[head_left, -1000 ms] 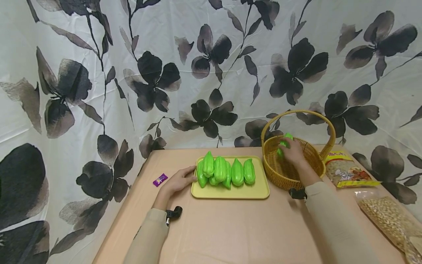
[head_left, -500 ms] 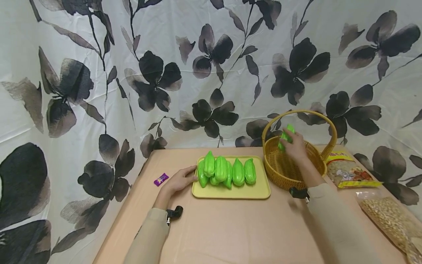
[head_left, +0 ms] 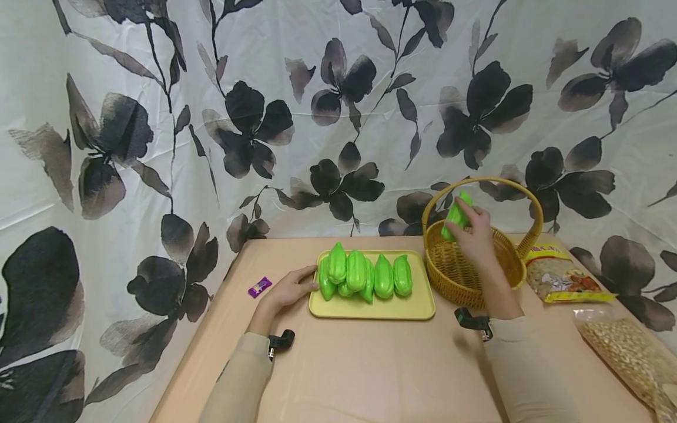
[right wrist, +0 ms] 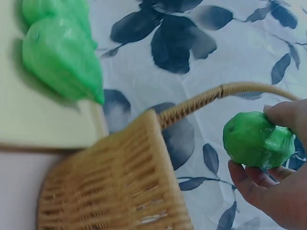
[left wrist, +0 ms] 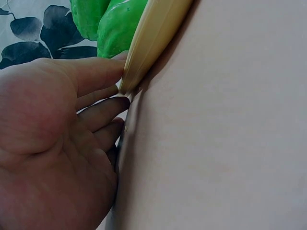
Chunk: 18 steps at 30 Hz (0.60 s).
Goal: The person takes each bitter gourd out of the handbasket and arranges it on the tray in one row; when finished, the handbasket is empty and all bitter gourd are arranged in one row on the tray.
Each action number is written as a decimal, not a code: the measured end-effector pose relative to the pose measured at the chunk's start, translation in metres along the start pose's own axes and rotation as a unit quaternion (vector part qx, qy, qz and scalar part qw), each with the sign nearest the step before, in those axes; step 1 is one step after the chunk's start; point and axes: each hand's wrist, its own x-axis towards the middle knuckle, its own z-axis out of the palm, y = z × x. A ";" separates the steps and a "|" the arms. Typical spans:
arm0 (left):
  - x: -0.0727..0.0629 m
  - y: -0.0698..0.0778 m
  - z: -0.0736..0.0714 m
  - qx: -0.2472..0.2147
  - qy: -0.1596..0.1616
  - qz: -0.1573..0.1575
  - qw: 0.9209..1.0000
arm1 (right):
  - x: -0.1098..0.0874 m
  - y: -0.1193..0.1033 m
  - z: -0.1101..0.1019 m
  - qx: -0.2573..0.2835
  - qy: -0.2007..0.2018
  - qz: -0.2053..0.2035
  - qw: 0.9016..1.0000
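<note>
My right hand (head_left: 476, 232) holds a green star fruit (head_left: 456, 218) between thumb and fingers, raised over the back left of the wicker basket (head_left: 455, 285). The right wrist view shows this star fruit (right wrist: 256, 139) end-on, with the basket's wall (right wrist: 115, 177) below and to the left. My left hand (head_left: 288, 289) is at the left edge of the yellow tray (head_left: 412, 308). In the left wrist view its thumb lies at the tray's rim (left wrist: 156, 38) and the other fingers reach under it, pinching the edge. Several glossy green star fruits (head_left: 383, 276) lie clustered on the tray.
The basket's tall arched handle (head_left: 499, 180) rises around the right hand. To its right lie a yellow-trimmed food bag (head_left: 566, 276) and a clear bag of pale kernels (head_left: 624, 352). A small purple packet (head_left: 260, 287) lies left of the tray. Floral cloth (head_left: 338, 117) hangs behind the table.
My right hand has lifted the star fruit from within the basket upward, close to the handle's left side. The left hand stays at the tray, and the star fruits on it have not moved.
</note>
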 end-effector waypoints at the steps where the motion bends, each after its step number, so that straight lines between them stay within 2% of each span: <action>1: 0.000 0.000 0.000 0.003 -0.001 0.001 1.000 | -0.003 -0.002 0.001 0.000 0.008 -0.006 1.000; 6: 0.000 0.002 0.000 0.006 -0.003 0.004 1.000 | -0.014 -0.009 0.008 0.005 0.052 -0.041 0.998; 9: 0.000 0.002 0.001 0.003 -0.004 0.003 1.000 | -0.019 -0.011 0.012 0.019 0.061 -0.059 0.996; 14: -0.001 0.002 0.001 0.012 -0.002 -0.005 1.000 | -0.023 -0.016 0.018 0.034 0.057 -0.062 0.996; 18: -0.001 0.002 0.000 0.016 -0.002 -0.008 1.000 | -0.027 -0.027 0.022 0.057 0.075 -0.062 0.994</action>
